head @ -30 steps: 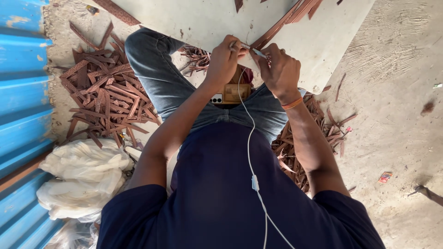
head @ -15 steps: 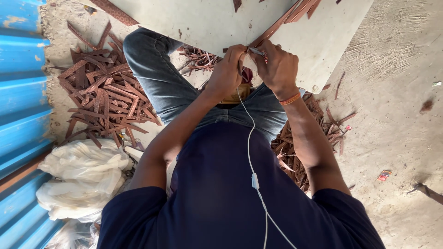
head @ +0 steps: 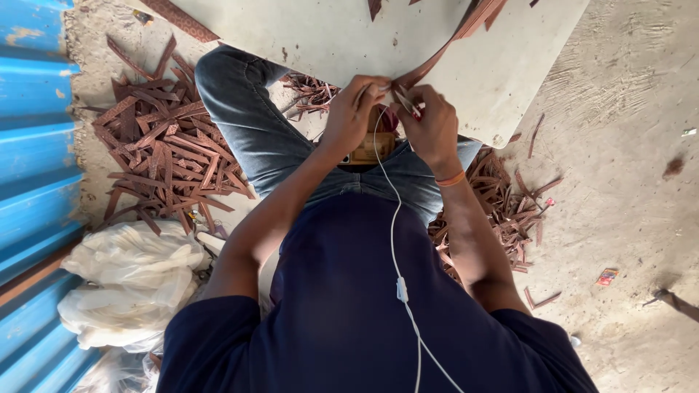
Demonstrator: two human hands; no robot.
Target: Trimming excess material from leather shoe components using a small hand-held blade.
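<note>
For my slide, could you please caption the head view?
Both hands pinch a brown leather strip at a white board.

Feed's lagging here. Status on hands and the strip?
Left hand and right hand both pinching the brown strip at the white board's edge. White earphone cable hangs between the wrists.

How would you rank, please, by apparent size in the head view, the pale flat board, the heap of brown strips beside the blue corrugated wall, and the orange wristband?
1. Pale flat board, largest, though partly cropped by the frame.
2. Heap of brown strips beside the blue corrugated wall.
3. Orange wristband on the right hand, by far the smallest.
</note>
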